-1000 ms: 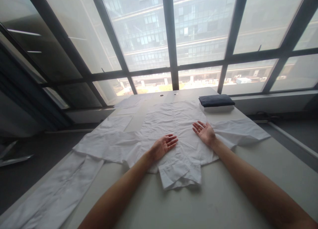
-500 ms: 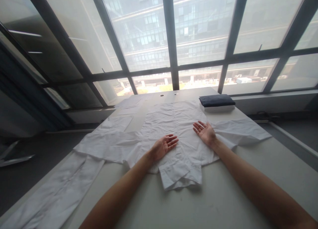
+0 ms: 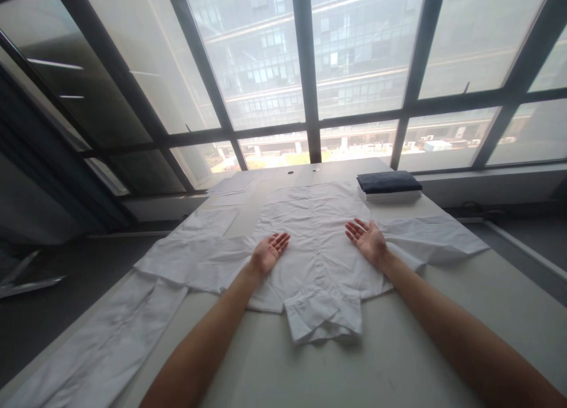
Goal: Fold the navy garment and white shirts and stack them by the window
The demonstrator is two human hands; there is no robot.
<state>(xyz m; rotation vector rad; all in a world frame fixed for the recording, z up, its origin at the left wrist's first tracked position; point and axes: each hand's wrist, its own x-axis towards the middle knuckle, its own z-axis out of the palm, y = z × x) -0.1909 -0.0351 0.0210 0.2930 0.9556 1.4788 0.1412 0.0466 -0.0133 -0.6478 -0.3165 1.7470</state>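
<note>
1. Between the left hand (image 3: 269, 253) and the right hand (image 3: 367, 241), a gap lies open over the middle of the white shirt (image 3: 312, 225).
2. On the near side, bare tabletop (image 3: 336, 378) leaves passage between the forearms.
3. At far right, the folded stack (image 3: 390, 182) stands raised, blocking a low path.
4. Beyond the far edge, windows (image 3: 358, 48) bar further reach.

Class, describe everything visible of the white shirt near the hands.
The white shirt is thin-looking cloth, lying flat but wrinkled on the pale table, its collar at the near end and sleeves spread to both sides. A puckered line runs down its middle. The left hand and right hand are open, palms up, over it; whether they touch it is unclear.
</note>
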